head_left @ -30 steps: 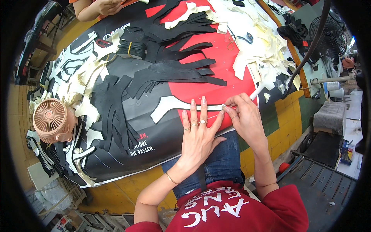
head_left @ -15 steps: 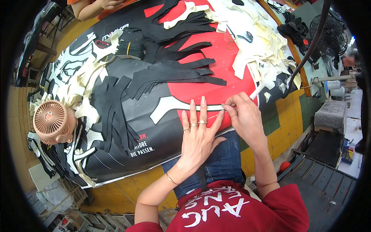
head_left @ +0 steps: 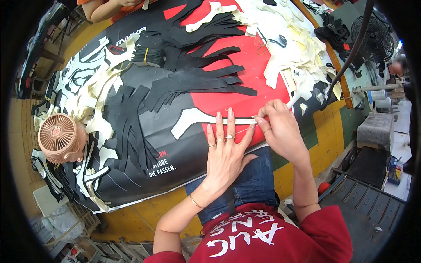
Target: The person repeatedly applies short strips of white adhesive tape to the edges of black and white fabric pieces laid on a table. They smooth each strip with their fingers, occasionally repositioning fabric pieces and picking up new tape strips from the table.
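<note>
White strip [head_left: 193, 117], right hand [head_left: 280, 132] on end, perhaps pinching

"Can you see the white strip's [head_left: 193, 117] right end?"
"No, the right hand [head_left: 283, 131] hides it, and the left hand's [head_left: 227, 153] fingers cover parts between."
"The co-worker [head_left: 100, 11]?"
"Mostly cut off by the top edge."

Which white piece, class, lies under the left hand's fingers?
The long, black-edged piece: the left hand crosses it, its wide end shows leftward, and the right hand pinches its narrow part. Other white pieces lie apart from the left hand.
</note>
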Demonstrator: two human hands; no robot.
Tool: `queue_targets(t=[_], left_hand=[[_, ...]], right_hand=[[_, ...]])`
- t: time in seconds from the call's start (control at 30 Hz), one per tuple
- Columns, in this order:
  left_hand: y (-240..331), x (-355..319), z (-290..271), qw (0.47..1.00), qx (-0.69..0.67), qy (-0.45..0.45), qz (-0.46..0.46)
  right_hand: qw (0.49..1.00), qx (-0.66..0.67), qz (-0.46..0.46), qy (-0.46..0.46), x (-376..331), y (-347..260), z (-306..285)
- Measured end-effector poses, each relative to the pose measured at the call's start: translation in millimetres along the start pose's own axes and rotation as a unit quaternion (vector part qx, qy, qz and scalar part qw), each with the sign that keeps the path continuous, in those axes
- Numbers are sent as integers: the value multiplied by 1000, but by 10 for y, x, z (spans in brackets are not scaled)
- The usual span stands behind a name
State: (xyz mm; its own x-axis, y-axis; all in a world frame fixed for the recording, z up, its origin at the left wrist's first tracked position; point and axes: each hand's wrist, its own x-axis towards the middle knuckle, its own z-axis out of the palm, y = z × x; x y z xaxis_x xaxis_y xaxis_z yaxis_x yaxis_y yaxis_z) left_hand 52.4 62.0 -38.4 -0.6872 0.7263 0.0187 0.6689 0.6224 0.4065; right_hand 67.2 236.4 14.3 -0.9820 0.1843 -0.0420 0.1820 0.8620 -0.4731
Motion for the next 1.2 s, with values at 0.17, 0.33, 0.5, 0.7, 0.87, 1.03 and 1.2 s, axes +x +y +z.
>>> queue_targets(t=[0.17, 0.33, 0.5, 0.7, 0.87, 1.03, 1.2], left_hand=[[-4, -5, 7, 1000, 3, -9, 1], [-20, -15, 0, 1000, -30, 3, 10], [-13, -10, -2, 999, -42, 3, -4], [1, -1, -5, 1000, -6, 4, -2], [4, 3, 8, 1000, -4, 7, -5], [23, -3, 27, 1000, 5, 9, -11], [-15, -14, 24, 999, -38, 27, -9]], right_hand=[[999, -44, -1, 18, -27, 23, 72], [997, -65, 0, 31, -33, 10, 109], [997, -63, 8, 49, -39, -4, 157], [993, -30, 53, 98, -79, 30, 246], [986, -51, -25, 156, -249, 62, 361], [964, -223, -46, 135, -454, 73, 431], [961, -250, -13, 115, -510, 142, 415]])
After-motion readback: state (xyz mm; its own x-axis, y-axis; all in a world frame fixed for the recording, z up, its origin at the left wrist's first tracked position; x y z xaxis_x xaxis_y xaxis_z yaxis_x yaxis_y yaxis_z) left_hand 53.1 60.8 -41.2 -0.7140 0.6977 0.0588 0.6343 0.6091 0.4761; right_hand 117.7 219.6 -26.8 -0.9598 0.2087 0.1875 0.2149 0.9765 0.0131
